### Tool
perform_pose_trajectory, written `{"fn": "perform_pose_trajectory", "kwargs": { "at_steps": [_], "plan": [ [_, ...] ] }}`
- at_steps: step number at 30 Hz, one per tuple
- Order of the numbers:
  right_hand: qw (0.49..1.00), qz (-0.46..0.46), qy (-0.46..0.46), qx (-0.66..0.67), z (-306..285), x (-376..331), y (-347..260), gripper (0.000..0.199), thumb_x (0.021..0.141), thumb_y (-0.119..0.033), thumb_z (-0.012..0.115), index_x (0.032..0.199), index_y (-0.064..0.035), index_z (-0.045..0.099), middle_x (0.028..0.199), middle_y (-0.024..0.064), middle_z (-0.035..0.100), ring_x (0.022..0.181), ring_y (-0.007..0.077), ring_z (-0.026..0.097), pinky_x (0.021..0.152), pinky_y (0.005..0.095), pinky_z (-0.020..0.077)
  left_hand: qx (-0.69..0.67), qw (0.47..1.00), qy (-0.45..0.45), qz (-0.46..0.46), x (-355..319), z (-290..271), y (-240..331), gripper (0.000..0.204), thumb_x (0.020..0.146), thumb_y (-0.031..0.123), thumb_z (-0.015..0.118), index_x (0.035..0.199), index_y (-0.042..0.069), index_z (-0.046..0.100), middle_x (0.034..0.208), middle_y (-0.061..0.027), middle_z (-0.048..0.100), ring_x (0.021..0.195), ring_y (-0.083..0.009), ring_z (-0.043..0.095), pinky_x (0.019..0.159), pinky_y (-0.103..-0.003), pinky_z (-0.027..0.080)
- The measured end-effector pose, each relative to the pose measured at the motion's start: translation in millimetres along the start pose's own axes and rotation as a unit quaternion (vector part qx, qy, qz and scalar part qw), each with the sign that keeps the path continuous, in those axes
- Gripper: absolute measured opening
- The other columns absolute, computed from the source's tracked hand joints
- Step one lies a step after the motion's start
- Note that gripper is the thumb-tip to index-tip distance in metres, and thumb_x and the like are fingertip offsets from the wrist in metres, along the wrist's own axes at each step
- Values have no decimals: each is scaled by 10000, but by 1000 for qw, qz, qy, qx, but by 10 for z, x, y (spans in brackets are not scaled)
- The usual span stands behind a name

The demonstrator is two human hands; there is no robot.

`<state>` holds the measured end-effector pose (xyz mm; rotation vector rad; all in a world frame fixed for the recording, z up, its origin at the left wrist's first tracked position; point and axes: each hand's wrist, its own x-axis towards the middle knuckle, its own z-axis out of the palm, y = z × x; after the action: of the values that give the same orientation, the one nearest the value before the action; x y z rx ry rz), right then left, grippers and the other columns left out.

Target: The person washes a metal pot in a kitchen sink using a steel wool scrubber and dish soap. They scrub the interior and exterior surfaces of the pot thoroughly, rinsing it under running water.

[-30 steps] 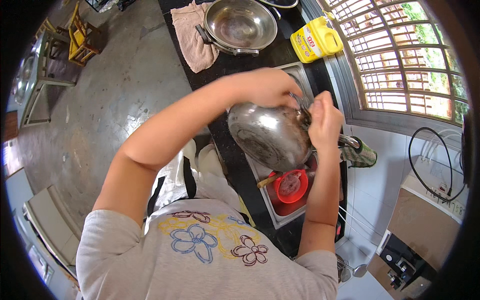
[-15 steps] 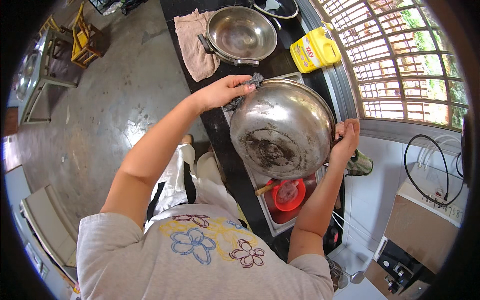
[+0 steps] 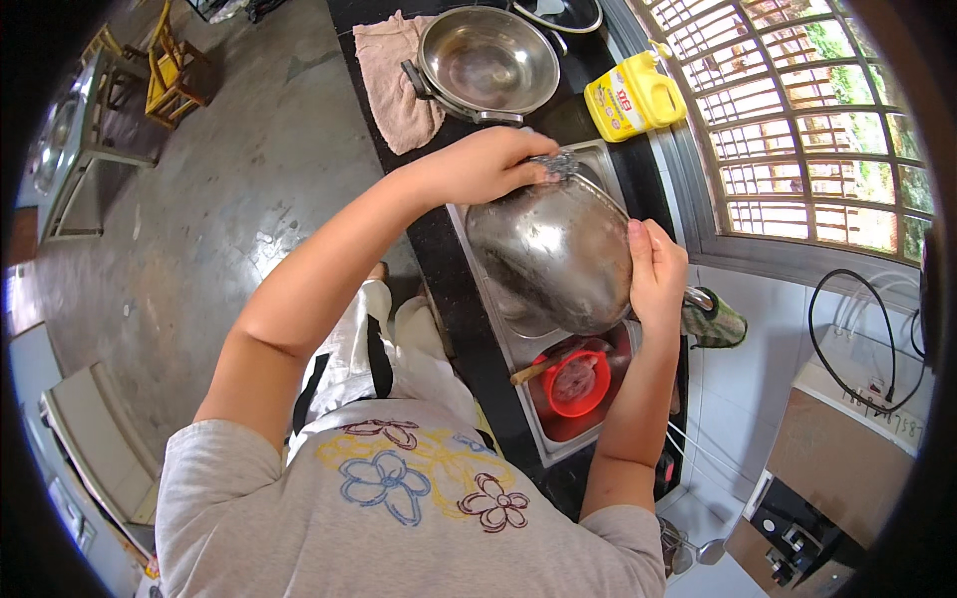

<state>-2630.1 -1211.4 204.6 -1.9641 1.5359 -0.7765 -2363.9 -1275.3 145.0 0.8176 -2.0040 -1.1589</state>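
A large steel pan (image 3: 553, 254) is tilted on its side over the sink (image 3: 503, 344), its smudged outer wall toward me. My right hand (image 3: 658, 271) grips its right edge, thumb on the rim and fingers hidden behind. My left hand (image 3: 488, 167) is closed on a grey steel wool scrubber (image 3: 561, 165), which presses against the pan's far rim. In the sink's nearer basin stands a red plastic bowl (image 3: 605, 377) with something pale and wet inside. Beside it pokes out a wooden handle (image 3: 529, 373); its other end is hidden.
Beyond the sink, a shiny two-handled pan (image 3: 488, 62) rests on the black counter, with a pinkish towel (image 3: 394, 75) at its left. A yellow jug (image 3: 635, 97) stands by the barred window (image 3: 797, 130). A dark cable (image 3: 815, 319) hangs at the right.
The pan has tipped further, so its blackened base no longer shows. My left hand has moved right along the rim with the scrubber. My right hand has shifted slightly left, its thumb now over the rim.
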Motion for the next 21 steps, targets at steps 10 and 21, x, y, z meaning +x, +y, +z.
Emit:
{"fn": "perform_pose_trajectory", "kwargs": {
  "at_steps": [10,21],
  "plan": [
    [999,-14,25,-36,171,-62,38,358,1015,-239,577,767,15,526,584,165,406,495,237,358,488,344,352,6,999,-47,22,132,-23,-152,248,905,143,653,1100,-7,620,992,-172,643,960,-349,622,852,-399,499],
    [996,-2,89,18,347,-164,-6,372,1036,-228,552,752,9,511,574,62,368,542,109,352,493,297,324,86,992,3,90,247,156,-62,265,896,125,652,1120,-14,625,1025,-172,641,972,-352,624,868,-417,494]
  ]
}}
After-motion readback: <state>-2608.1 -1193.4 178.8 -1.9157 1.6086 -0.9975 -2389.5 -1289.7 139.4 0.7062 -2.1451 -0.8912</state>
